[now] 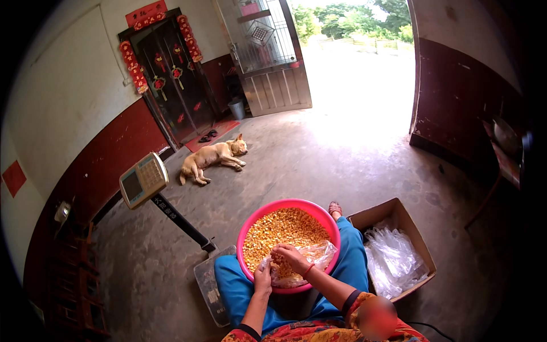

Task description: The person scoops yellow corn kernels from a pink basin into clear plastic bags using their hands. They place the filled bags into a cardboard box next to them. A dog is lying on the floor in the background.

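Observation:
A pink plastic basin [335, 239] full of yellow corn kernels [286, 224] stands between my knees. Inside its near side lies a clear plastic bag [322, 254], with kernels showing in and under it. My left hand [263, 275] pinches the bag's edge at the basin's near left rim. Reaching in from the right, my right hand [292, 257], with a red cord on the wrist, is bent over the bag's mouth close to the left fingers. What its fingertips hold is hidden.
A cardboard box [421, 252] of clear plastic bags [393, 260] sits to my right. At left is a platform scale [209, 290] with a display head [144, 180] on a post. A tan dog [213, 158] lies farther off, near red-trimmed doors [171, 72]. A metal door [273, 85] stands open.

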The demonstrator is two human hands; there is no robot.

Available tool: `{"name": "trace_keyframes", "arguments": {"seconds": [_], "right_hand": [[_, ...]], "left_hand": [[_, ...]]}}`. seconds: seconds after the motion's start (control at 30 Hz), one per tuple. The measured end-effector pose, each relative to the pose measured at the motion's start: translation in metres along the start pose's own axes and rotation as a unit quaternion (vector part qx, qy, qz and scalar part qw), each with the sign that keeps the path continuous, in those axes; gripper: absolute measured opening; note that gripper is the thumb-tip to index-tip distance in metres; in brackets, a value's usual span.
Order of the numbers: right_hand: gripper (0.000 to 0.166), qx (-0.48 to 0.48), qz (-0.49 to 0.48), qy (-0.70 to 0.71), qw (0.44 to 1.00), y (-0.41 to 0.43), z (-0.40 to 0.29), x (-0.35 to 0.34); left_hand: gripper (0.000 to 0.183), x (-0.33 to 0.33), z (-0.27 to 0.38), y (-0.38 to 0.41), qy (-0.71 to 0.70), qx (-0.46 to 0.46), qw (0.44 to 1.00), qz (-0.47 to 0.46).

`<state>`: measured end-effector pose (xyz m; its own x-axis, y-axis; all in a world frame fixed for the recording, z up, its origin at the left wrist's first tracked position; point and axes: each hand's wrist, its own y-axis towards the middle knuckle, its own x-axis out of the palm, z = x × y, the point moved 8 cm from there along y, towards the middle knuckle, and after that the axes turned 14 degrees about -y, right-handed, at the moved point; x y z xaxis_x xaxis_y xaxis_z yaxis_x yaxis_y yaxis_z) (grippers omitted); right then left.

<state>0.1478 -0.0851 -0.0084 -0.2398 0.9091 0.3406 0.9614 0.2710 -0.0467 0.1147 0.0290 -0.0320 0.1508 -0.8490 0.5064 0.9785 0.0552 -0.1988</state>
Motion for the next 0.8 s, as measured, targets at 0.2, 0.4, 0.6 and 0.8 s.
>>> {"name": "trace_keyframes", "arguments": {"seconds": [0.2, 0.4, 0.6, 0.8], "right_hand": [[0.018, -0.021, -0.014, -0.151, 0.988, -0.010, 0.000, 0.007], [0.020, -0.024, -0.057, -0.107, 0.992, -0.001, -0.022, -0.004], [0.016, -0.130, 0.267, -0.371, 0.880, 0.020, -0.041, -0.106], [0.026, -0.081, 0.320, -0.691, 0.644, -0.004, -0.031, -0.130]], "left_hand": [[0.016, 0.000, -0.003, 0.001, 0.007, -0.014, 1.000, -0.027], [0.018, 0.004, -0.002, -0.005, 0.032, -0.016, 0.998, -0.048], [0.017, 0.009, -0.007, -0.005, 0.021, -0.033, 0.997, -0.066], [0.019, 0.006, -0.007, -0.007, 0.039, -0.035, 0.996, -0.073]]}}
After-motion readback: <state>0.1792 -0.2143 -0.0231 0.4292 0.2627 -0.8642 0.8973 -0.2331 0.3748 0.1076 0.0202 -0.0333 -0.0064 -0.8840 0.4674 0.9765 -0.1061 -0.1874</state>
